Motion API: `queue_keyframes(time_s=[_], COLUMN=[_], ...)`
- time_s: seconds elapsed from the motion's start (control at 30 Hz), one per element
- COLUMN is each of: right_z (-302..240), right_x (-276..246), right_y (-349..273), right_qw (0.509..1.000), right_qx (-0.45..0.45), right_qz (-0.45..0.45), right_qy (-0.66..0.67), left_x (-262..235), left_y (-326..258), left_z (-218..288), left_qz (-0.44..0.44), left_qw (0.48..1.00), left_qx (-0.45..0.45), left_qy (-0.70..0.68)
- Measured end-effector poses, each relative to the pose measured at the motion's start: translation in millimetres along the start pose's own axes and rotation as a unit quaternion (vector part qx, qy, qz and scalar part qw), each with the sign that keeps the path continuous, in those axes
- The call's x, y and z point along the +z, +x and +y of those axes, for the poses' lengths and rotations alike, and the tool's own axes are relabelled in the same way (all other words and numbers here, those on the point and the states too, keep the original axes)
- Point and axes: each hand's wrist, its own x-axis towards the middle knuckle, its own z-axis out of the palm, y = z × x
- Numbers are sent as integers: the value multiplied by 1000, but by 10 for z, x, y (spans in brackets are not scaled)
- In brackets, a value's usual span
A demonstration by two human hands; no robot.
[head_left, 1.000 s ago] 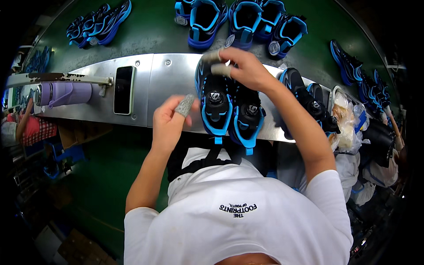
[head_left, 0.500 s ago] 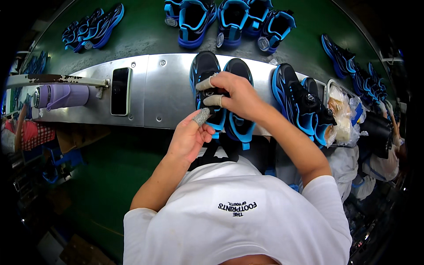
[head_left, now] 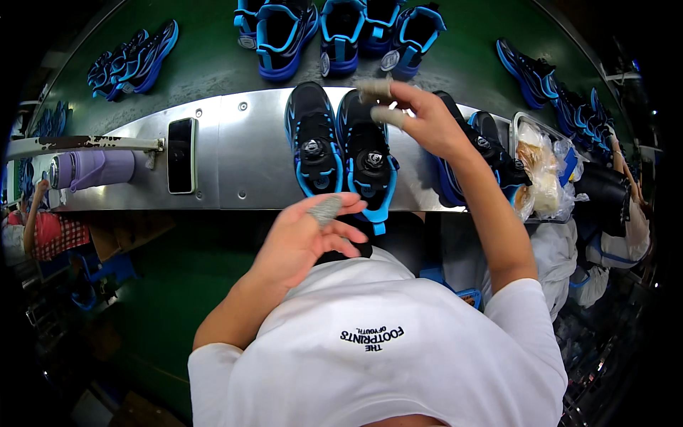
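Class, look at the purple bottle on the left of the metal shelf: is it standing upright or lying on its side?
Lying on its side: the purple bottle stretches lengthwise along the metal shelf.

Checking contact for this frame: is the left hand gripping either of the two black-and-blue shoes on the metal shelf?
No, the left hand hangs open near the shelf's front edge, just short of the pair of shoes, with nothing in its grasp.
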Motion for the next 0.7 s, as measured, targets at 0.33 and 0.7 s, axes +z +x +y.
queue_keyframes(time_s=[0.33,0.7], right_z=[14,123], right_x=[288,321], right_y=[-445,-432], right_qw=[984,985], right_qx=[-72,-123], right_qz=[-56,-40], right_qy=[-150,-110], left_x=[288,315], left_y=[476,504], left_z=[-405,-452], left_qz=[59,66], left_qw=[995,992], left_qx=[15,6], left_qy=[-75,-105])
